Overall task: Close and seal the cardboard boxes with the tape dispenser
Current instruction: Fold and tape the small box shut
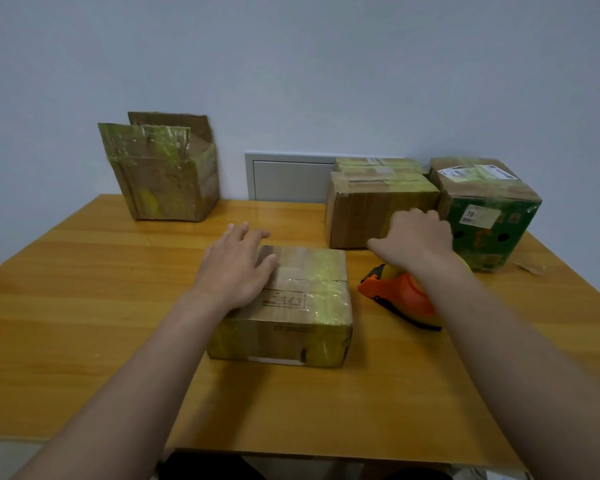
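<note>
A low cardboard box (305,306) with its flaps closed and yellowish tape across the top sits in the middle of the wooden table (84,306). My left hand (236,265) lies flat on the box's left top with straight fingers. The orange tape dispenser (395,296) lies on the table just right of the box, partly hidden under my right forearm. My right hand (416,240) hovers above and behind the dispenser with loosely curled fingers, holding nothing, close to the front of a closed brown box (357,213).
An open box (167,174) with raised flaps stands at the table's back left. A green printed box (489,209) with labels and another taped box (378,164) stand at the back right. A white wall panel (288,178) lies behind the table.
</note>
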The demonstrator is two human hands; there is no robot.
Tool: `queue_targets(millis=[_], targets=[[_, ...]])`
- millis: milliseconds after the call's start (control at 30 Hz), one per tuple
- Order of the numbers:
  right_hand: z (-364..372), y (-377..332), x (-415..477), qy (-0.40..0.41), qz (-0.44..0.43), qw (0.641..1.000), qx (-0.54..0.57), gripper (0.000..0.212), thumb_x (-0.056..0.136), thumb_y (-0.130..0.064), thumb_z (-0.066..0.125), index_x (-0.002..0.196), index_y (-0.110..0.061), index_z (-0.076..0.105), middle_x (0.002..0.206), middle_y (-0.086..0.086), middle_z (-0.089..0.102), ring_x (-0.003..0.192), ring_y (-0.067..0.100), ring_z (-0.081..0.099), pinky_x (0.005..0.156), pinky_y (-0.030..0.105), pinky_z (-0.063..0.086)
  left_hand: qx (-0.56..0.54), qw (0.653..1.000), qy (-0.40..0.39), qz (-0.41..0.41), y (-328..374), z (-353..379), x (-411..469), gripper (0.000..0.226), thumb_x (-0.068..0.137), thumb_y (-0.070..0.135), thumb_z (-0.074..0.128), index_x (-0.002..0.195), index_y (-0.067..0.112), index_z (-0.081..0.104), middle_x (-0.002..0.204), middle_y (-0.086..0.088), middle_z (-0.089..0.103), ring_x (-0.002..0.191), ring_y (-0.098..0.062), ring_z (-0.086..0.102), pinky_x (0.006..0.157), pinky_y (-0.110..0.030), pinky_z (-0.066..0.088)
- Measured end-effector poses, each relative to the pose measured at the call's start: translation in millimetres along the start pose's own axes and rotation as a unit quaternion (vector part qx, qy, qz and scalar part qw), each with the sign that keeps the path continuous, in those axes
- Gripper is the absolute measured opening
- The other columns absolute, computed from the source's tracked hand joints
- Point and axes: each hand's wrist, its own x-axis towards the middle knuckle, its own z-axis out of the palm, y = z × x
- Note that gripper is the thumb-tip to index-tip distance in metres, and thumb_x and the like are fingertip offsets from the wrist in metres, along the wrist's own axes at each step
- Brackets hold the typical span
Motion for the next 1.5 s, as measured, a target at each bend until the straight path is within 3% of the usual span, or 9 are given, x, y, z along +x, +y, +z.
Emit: queue_targets(millis=[167, 333, 667, 900, 1000, 1100, 1233, 1367, 1500], targets=[[16, -79, -47, -0.026, -0.190, 0.957, 0.216, 0.047, 0.101, -0.040, 0.048, 0.143, -0.017, 0.051, 0.148, 0.006, 0.050, 0.142, 0.025, 0.039, 0.118, 0.043, 0.034, 0.053, 0.996, -0.068, 0.012, 13, 10, 4, 0.058, 0.107, 0.057, 0.023, 0.162, 0.039, 0.019, 0.174, -0.006, -0.002, 0.160, -0.027, -0.007, 0.127, -0.054, 0.006], [41, -97, -51, -0.142, -0.203, 0.960, 0.131, 0.061, 0.108, -0.053, 0.010, 0.164, -0.028, 0.011, 0.172, 0.002, 0.003, 0.158, 0.025, -0.008, 0.127, 0.052, -0.004, 0.108, 0.986, -0.125, 0.021, 13, 14, 9, 0.059, 0.108, 0.054, 0.012, 0.163, 0.041, -0.002, 0.173, -0.002, -0.011, 0.159, -0.024, -0.014, 0.126, -0.055, -0.003], [34, -96, -47, -0.207, -0.188, 0.960, 0.025, 0.082, 0.092, -0.081, 0.007, 0.160, -0.040, -0.011, 0.169, 0.001, -0.020, 0.154, 0.034, -0.022, 0.123, 0.063, -0.008, -0.216, 0.968, -0.108, -0.070, -35, -4, 10, 0.066, 0.096, 0.059, 0.058, 0.156, 0.042, 0.035, 0.158, 0.003, 0.041, 0.129, -0.014, 0.045, 0.097, -0.031, 0.038], [37, -92, -52, -0.165, -0.195, 0.963, 0.082, 0.071, 0.100, -0.071, 0.018, 0.162, -0.039, 0.002, 0.172, 0.000, -0.005, 0.157, 0.030, -0.013, 0.125, 0.059, -0.004, -0.334, 0.934, -0.102, -0.074, -30, -3, 5, 0.055, 0.100, 0.035, 0.064, 0.151, 0.039, 0.044, 0.133, 0.011, 0.048, 0.101, -0.001, 0.055, 0.062, -0.005, 0.043], [37, -86, -52, -0.098, -0.176, 0.952, 0.229, 0.062, 0.102, -0.056, 0.042, 0.159, -0.037, 0.027, 0.171, -0.003, 0.013, 0.158, 0.022, 0.000, 0.127, 0.054, 0.003, -0.512, 0.844, -0.091, -0.131, -36, -1, -8, 0.064, 0.092, 0.015, 0.073, 0.146, 0.038, 0.049, 0.129, 0.005, 0.056, 0.095, -0.013, 0.070, 0.063, -0.019, 0.056], [39, -72, -52, -0.084, -0.101, 0.898, 0.420, 0.060, 0.094, -0.028, 0.067, 0.149, -0.036, 0.045, 0.168, -0.004, 0.023, 0.157, 0.018, 0.013, 0.126, 0.049, 0.017, -0.623, 0.751, -0.108, -0.191, -41, 0, -14, 0.079, 0.080, 0.007, 0.075, 0.149, 0.037, 0.049, 0.133, -0.005, 0.057, 0.100, -0.031, 0.074, 0.061, -0.034, 0.062], [51, -54, -61, -0.165, 0.053, 0.783, 0.598, 0.079, 0.087, -0.027, 0.079, 0.154, -0.031, 0.037, 0.143, -0.002, 0.053, 0.119, 0.022, 0.061, 0.089, 0.040, 0.058, -0.483, 0.849, -0.091, -0.196, -27, -11, -18, 0.066, 0.099, 0.019, 0.066, 0.156, 0.034, 0.039, 0.130, 0.008, 0.053, 0.097, -0.015, 0.065, 0.068, -0.026, 0.052], [62, -52, -68, -0.191, 0.150, 0.625, 0.742, 0.062, 0.097, -0.014, 0.068, 0.151, -0.029, 0.043, 0.122, 0.001, 0.066, 0.098, 0.027, 0.073, 0.061, 0.036, 0.062, -0.152, 0.976, -0.063, -0.141, -19, -6, -23, 0.052, 0.110, 0.042, 0.038, 0.157, 0.018, 0.033, 0.143, -0.006, 0.056, 0.124, -0.029, 0.055, 0.090, -0.037, 0.043], [67, -53, -69, -0.178, 0.152, 0.574, 0.785, 0.057, 0.100, -0.010, 0.061, 0.152, -0.027, 0.043, 0.114, -0.002, 0.068, 0.093, 0.022, 0.076, 0.062, 0.034, 0.063, -0.161, 0.973, -0.084, -0.146, -24, -5, -18, 0.052, 0.111, 0.042, 0.033, 0.160, 0.024, 0.027, 0.151, -0.006, 0.050, 0.136, -0.032, 0.048, 0.092, -0.034, 0.036]])
